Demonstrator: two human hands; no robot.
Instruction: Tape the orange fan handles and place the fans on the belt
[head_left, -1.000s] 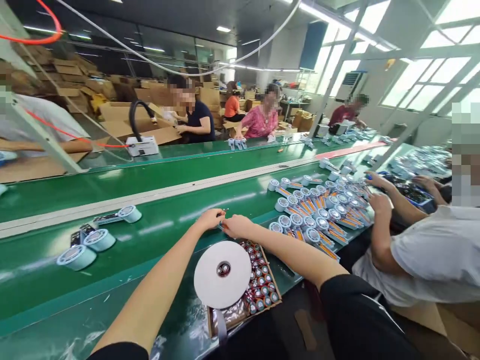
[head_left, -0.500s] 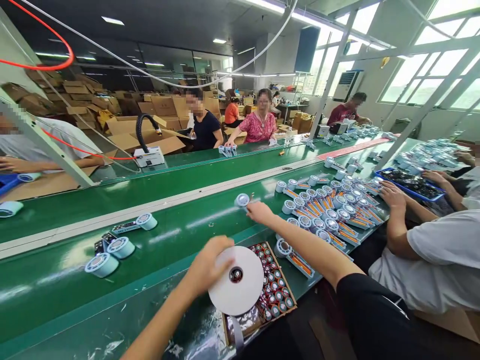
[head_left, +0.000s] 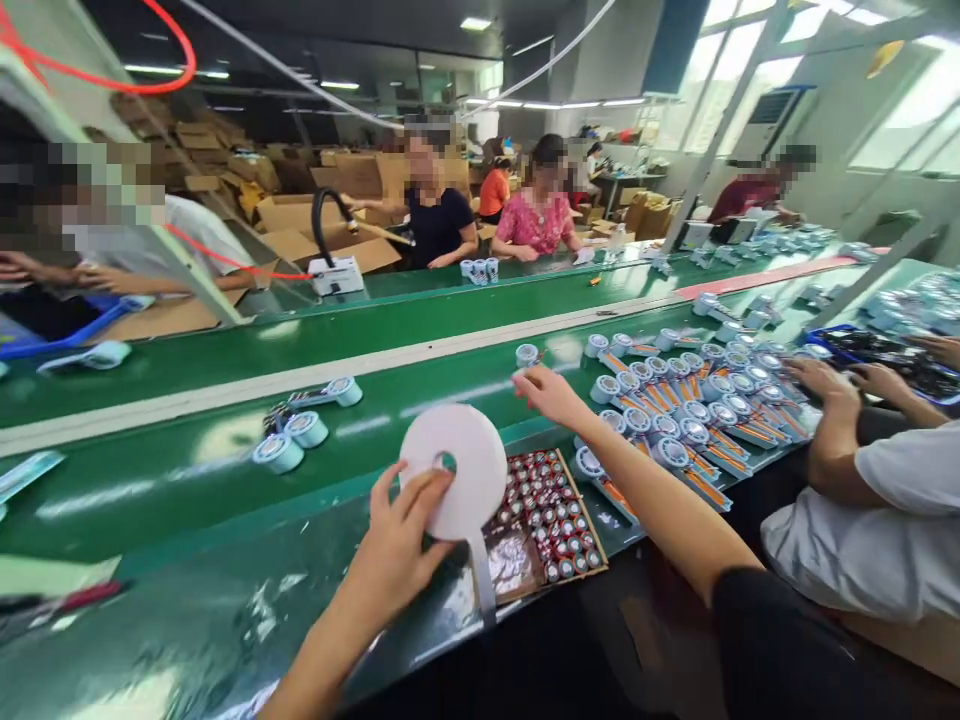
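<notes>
While your left hand (head_left: 394, 555) was only resting on the white tape roll (head_left: 454, 470) half a second ago, it has now lifted the roll off the cardboard tray of small red-capped parts (head_left: 551, 520), low centre of the frame. Fingers are clamped on the roll's lower edge with the thumb at the core hole, and the disc is tilted toward the camera. A loose tail of tape (head_left: 481, 578) hangs down from it over the tray's near left corner.

Your right hand (head_left: 551, 393) has come away from the left one and is stretched out to mid-frame on the green conveyor belt (head_left: 225, 480). Its fingers are pinched together at a small pale-blue round unit (head_left: 527, 355). I can't tell whether it's actually gripping the unit or just touching it, because the fingertips are blurred. That unit sits apart from the packed batch of similar units with orange strips (head_left: 675, 410) at centre right, where a co-worker's hands (head_left: 825, 385) are working.

My read is that the two hands have split jobs, with the roll in the air on the left and one unit singled out on the right. A few more units (head_left: 300, 430) lie left of centre on the belt, untouched.
</notes>
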